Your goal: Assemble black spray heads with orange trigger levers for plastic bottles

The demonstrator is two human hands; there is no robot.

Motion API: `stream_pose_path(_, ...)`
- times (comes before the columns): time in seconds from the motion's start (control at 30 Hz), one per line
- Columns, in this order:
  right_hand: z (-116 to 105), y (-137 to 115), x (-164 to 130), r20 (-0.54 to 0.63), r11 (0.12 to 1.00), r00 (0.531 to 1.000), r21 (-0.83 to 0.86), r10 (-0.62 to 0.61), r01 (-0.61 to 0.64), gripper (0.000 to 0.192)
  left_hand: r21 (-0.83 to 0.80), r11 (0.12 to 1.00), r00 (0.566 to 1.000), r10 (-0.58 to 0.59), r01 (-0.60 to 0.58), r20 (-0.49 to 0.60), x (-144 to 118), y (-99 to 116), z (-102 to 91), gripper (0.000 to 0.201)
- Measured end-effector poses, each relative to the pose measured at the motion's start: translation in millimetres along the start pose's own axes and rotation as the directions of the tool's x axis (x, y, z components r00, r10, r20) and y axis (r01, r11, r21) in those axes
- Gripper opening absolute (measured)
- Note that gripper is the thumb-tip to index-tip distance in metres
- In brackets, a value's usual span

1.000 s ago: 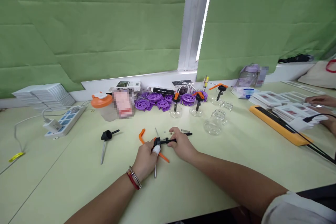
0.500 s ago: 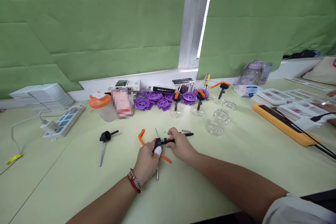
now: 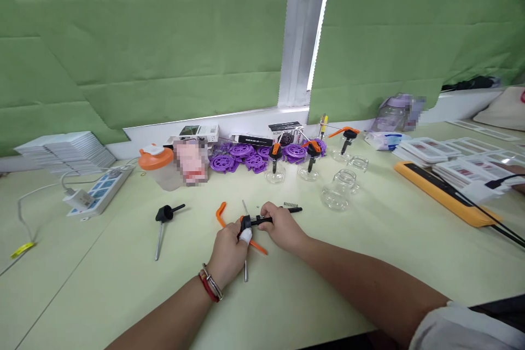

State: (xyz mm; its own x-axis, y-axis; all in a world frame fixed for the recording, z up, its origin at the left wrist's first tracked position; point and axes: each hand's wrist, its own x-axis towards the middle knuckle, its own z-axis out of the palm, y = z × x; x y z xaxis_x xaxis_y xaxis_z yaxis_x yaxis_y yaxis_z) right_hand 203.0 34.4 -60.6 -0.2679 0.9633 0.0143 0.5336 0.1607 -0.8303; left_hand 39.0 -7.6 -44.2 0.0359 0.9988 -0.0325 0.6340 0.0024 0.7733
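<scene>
My left hand grips the black pump head of a small dispenser part, with a bandaged fingertip on it and a metal tube sticking out below. My right hand holds the black nozzle rod of the same part from the right. An orange lever lies under and beside the hands on the pale green table. A small spring lies just beyond my right hand.
Another black pump head with metal tube lies to the left. Glass jars, some with pumps, and purple plastic wheels stand behind. An orange-lidded bottle, a power strip and an orange tray with cards are around.
Both hands keep hold of the pump part almost in place; the view shifted slightly. The other person's hand at the far right has drawn back toward the edge.
</scene>
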Motion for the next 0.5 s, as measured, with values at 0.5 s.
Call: stream_pose_path(0.5, -0.2, -0.9, 1.2, -0.01, 1.0, 1.0, -0.001, 0.015, -0.015, 0.018, 0.04, 0.999, 1.0, 0.008, -0.007, -0.002, 0.9, -2.6, 0.7, 0.021)
